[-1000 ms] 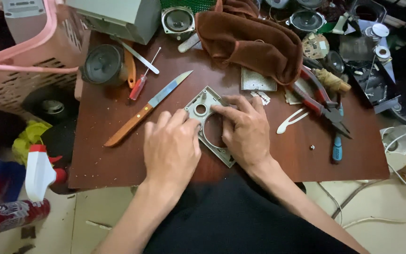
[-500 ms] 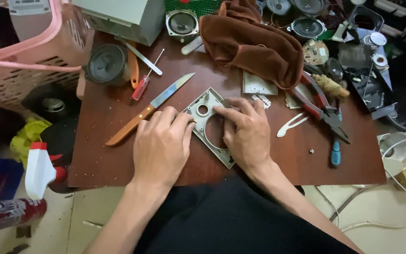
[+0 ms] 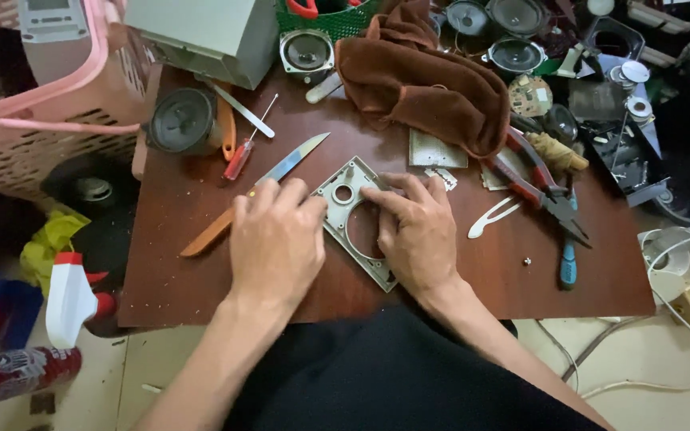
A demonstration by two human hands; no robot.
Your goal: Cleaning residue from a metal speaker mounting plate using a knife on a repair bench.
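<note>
We have both hands down on a grey plastic speaker faceplate point(image 3: 354, 219) that lies flat near the middle of the brown table point(image 3: 185, 279), turned at an angle. Our left hand point(image 3: 275, 239) rests palm down over its left edge with the fingers curled loosely, pressing rather than gripping. Our right hand point(image 3: 415, 231) lies over the right side, fingers spread, the fingertips reaching across the rim of the large round opening; it is not closed around anything.

Just left of the left hand lies a knife point(image 3: 253, 191) with an orange handle, blade pointing up and to the right, its middle nearly under our knuckles. We judge that the nearest risk: a sideways slip of the left hand could meet the blade or push the knife off the table. A red screwdriver point(image 3: 241, 156) lies just beyond it. To the right, red-handled pliers point(image 3: 533, 179) and a blue-handled tool point(image 3: 569, 259) lie near the table's edge, and a small screw point(image 3: 527, 261) sits loose between them and our right hand; a nudge of the wrist could send it to the floor. The faceplate looks thin around its opening, so hard pressing could crack it.
</note>
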